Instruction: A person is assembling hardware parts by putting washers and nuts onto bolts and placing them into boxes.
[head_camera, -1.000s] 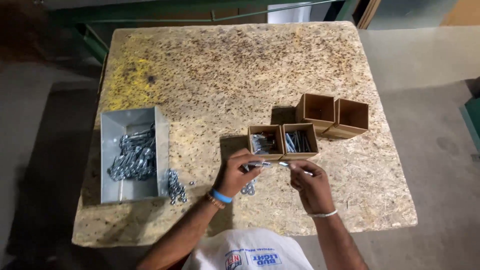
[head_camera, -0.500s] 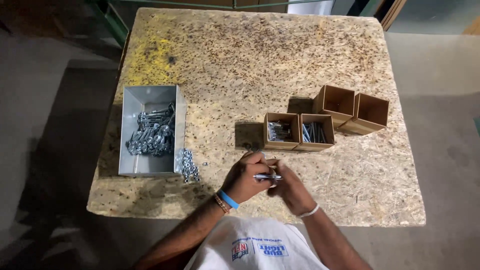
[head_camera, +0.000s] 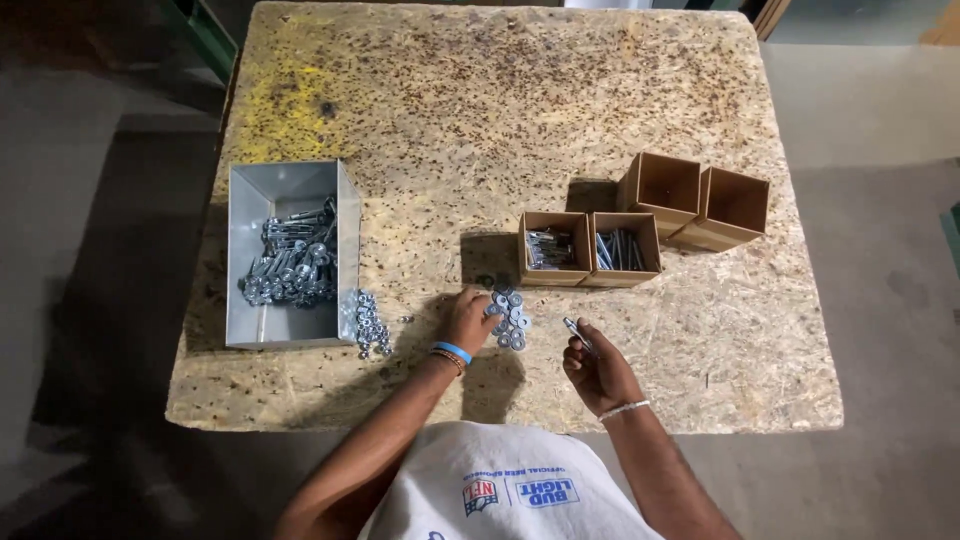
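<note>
Chipboard table (head_camera: 480, 110): bolt tray (head_camera: 245, 250), cardboard boxes (head_camera: 640, 225), washers (head_camera: 510, 318).

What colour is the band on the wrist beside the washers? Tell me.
Bright blue: the wristband sits on the left hand touching the washers; head view shows it.

A single head-worn camera looks almost straight down from above the person's chest onto the speckled chipboard table (head_camera: 600, 120), facing away from the body. It sits high enough that nearly the whole tabletop fits in frame, with grey floor showing on the left and right. The person's forearms enter from the bottom edge, and the table's far edge lies at the top. There is no second view.
</note>
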